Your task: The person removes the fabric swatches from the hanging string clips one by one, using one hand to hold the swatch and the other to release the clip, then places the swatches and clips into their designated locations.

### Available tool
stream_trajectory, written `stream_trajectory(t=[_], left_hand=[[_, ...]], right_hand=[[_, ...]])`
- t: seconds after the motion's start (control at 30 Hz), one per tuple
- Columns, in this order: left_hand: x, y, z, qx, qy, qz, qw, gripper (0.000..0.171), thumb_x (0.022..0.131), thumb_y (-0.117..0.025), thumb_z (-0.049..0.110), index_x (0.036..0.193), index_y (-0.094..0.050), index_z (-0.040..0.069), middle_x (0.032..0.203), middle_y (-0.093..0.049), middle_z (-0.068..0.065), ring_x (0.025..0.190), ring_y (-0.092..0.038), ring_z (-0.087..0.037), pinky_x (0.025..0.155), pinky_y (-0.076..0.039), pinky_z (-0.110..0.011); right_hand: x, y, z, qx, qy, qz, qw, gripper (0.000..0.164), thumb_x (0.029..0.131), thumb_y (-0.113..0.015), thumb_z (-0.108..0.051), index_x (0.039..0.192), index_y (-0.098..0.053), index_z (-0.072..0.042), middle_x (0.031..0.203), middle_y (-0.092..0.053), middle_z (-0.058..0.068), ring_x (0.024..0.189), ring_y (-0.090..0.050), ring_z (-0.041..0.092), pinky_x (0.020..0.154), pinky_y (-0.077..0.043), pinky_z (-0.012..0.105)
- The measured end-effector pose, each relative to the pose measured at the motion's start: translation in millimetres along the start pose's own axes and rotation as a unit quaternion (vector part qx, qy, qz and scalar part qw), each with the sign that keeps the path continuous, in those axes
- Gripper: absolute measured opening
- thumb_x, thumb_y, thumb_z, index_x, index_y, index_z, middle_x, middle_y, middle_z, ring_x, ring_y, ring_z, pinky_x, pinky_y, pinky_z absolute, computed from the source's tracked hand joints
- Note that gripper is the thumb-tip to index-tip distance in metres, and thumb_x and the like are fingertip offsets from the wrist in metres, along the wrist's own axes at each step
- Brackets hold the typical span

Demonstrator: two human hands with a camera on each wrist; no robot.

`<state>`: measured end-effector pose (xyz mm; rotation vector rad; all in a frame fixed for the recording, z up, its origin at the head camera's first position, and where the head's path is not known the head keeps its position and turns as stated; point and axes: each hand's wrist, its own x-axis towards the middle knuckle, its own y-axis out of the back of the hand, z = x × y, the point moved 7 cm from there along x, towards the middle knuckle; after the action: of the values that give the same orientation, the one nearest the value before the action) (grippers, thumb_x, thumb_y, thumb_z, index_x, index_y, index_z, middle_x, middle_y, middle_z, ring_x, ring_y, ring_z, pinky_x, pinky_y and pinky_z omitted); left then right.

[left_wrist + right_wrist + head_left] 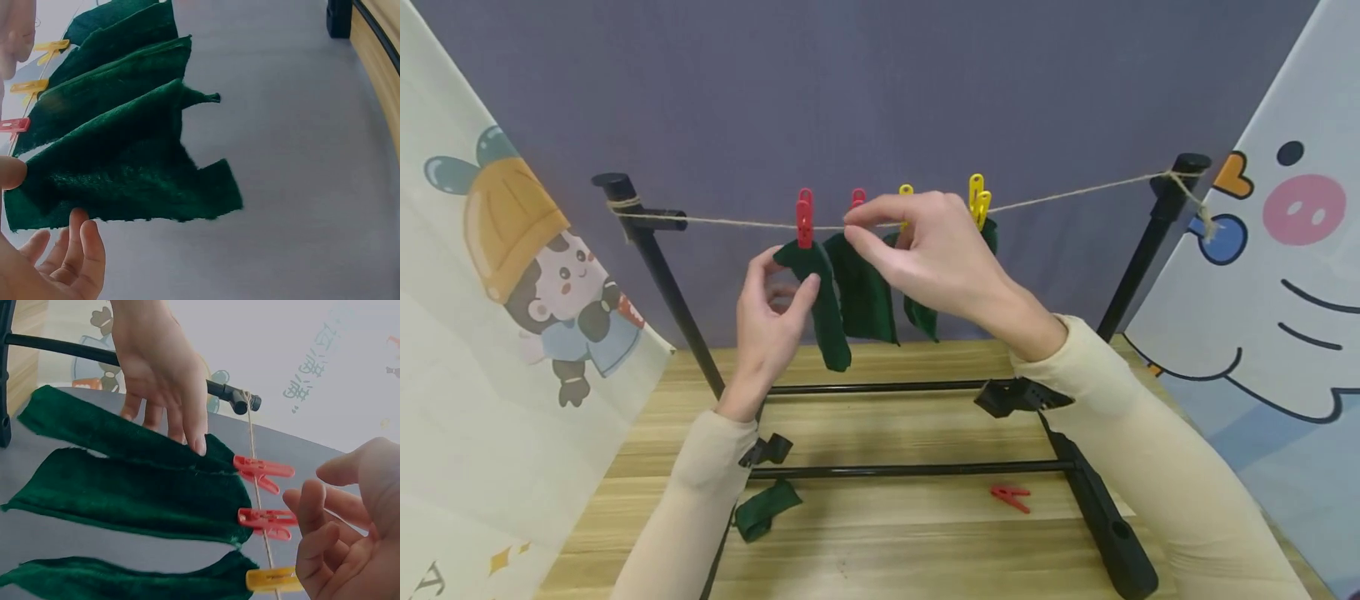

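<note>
A dark green velvety cloth (827, 325) hangs at the left end of a row of similar cloths, held to a twine line by a red clothespin (805, 218). My left hand (771, 312) holds this cloth near its top, the thumb on its front and the fingers around behind its edge. My right hand (943, 250) is beside the line, to the right of that clothespin, thumb and forefinger bent toward each other with nothing between them. In the right wrist view, a second red clothespin (269, 519) grips the neighbouring cloth (137, 494), close to my right fingers.
Yellow clothespins (977, 200) grip the line farther right. The twine (1075, 193) runs between two black posts (677, 292). On the wooden surface below lie another green cloth (767, 508) and a loose red clothespin (1011, 497). Black crossbars (910, 469) join the stand low down.
</note>
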<state>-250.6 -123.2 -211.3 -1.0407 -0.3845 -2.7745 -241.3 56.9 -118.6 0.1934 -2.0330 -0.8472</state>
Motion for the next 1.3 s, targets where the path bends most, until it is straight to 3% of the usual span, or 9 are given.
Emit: stream_trajectory(t=[0.2, 0.33, 0.47, 0.57, 0.63, 0.87, 0.97, 1.07, 1.3], left_hand=[[6.4, -1.8, 8.9, 0.0, -0.02, 0.005, 0.9998, 0.038, 0.093, -0.062, 0.012, 0.128, -0.051, 0.0, 0.11, -0.061, -0.013, 0.081, -0.063, -0.029, 0.065, -0.051, -0.028], [10.5, -3.3, 12.1, -0.001, -0.013, 0.009, 0.9999, 0.034, 0.094, -0.061, 0.014, 0.125, -0.054, 0.0, 0.09, -0.062, -0.018, 0.069, -0.06, -0.033, 0.058, -0.048, -0.025], [13.9, -5.0, 13.5, -0.02, -0.001, 0.009, 0.9998, 0.029, 0.094, -0.061, 0.014, 0.119, -0.058, -0.001, 0.087, -0.062, -0.016, 0.069, -0.058, -0.04, 0.055, -0.047, -0.025], [15.6, -5.9, 14.6, -0.03, -0.002, 0.01, 0.9995, 0.026, 0.093, -0.061, 0.014, 0.114, -0.061, -0.002, 0.089, -0.062, -0.011, 0.072, -0.058, -0.04, 0.055, -0.047, -0.025], [16.4, -6.4, 15.2, -0.032, -0.005, 0.009, 0.9994, 0.024, 0.093, -0.061, 0.013, 0.111, -0.062, -0.003, 0.087, -0.063, -0.011, 0.071, -0.059, -0.039, 0.055, -0.047, -0.026], [19.7, -4.6, 18.3, -0.034, -0.021, 0.011, 0.9992, 0.022, 0.094, -0.06, 0.011, 0.107, -0.064, -0.006, 0.088, -0.065, -0.014, 0.071, -0.063, -0.031, 0.06, -0.053, -0.032], [20.9, -2.6, 18.7, -0.03, -0.025, 0.017, 0.9991, 0.021, 0.094, -0.06, 0.009, 0.107, -0.064, -0.007, 0.09, -0.065, -0.015, 0.071, -0.063, -0.029, 0.06, -0.053, -0.03], [22.4, -0.3, 13.9, -0.028, -0.031, 0.024, 0.9988, 0.021, 0.094, -0.06, 0.009, 0.107, -0.064, -0.007, 0.091, -0.065, -0.015, 0.07, -0.063, -0.027, 0.059, -0.052, -0.027], [28.8, 4.4, -11.3, -0.039, -0.05, 0.039, 0.9972, 0.021, 0.094, -0.063, 0.017, 0.105, -0.068, 0.001, 0.089, -0.067, -0.01, 0.067, -0.063, -0.019, 0.056, -0.05, -0.026]], right_hand=[[13.6, -5.6, -11.2, 0.001, 0.002, -0.003, 1.0, 0.026, 0.095, -0.059, -0.033, 0.112, -0.071, -0.018, 0.101, -0.068, -0.013, 0.039, -0.041, 0.006, 0.041, -0.032, 0.028], [21.6, -9.7, -14.9, -0.008, -0.009, -0.009, 1.0, 0.029, 0.094, -0.059, -0.033, 0.116, -0.069, -0.018, 0.102, -0.068, -0.012, 0.041, -0.04, 0.008, 0.042, -0.032, 0.029], [27.7, -14.6, -15.8, -0.019, -0.02, -0.016, 0.999, 0.029, 0.094, -0.058, -0.033, 0.118, -0.067, -0.018, 0.073, -0.065, -0.006, 0.041, -0.038, 0.011, 0.041, -0.029, 0.03], [30.4, -17.1, -15.8, -0.027, -0.018, -0.015, 0.999, 0.027, 0.094, -0.058, -0.033, 0.116, -0.068, -0.02, 0.05, -0.049, -0.001, 0.039, -0.036, 0.014, 0.039, -0.027, 0.03], [31.4, -18.1, -15.1, -0.03, -0.016, -0.013, 0.999, 0.026, 0.094, -0.058, -0.033, 0.114, -0.069, -0.02, 0.047, -0.046, 0.001, 0.037, -0.034, 0.016, 0.038, -0.026, 0.03], [34.2, -20.8, -13.1, -0.024, -0.007, -0.012, 1.0, 0.023, 0.094, -0.059, -0.032, 0.111, -0.069, -0.02, 0.051, -0.05, -0.002, 0.036, -0.033, 0.017, 0.037, -0.027, 0.029], [35.8, -21.8, -13.9, -0.019, 0.004, -0.01, 1.0, 0.02, 0.094, -0.06, -0.031, 0.106, -0.069, -0.02, 0.076, -0.065, -0.007, 0.036, -0.034, 0.015, 0.038, -0.028, 0.029], [36.9, -22.4, -13.8, -0.021, 0.004, -0.011, 1.0, 0.015, 0.092, -0.062, -0.031, 0.1, -0.07, -0.021, 0.106, -0.066, -0.01, 0.037, -0.036, 0.013, 0.039, -0.029, 0.028], [36.6, -24.6, -16.5, -0.005, 0.018, -0.021, 1.0, 0.01, 0.091, -0.065, -0.028, 0.097, -0.069, -0.021, 0.071, -0.062, -0.017, 0.036, -0.034, 0.014, 0.038, -0.028, 0.029]])
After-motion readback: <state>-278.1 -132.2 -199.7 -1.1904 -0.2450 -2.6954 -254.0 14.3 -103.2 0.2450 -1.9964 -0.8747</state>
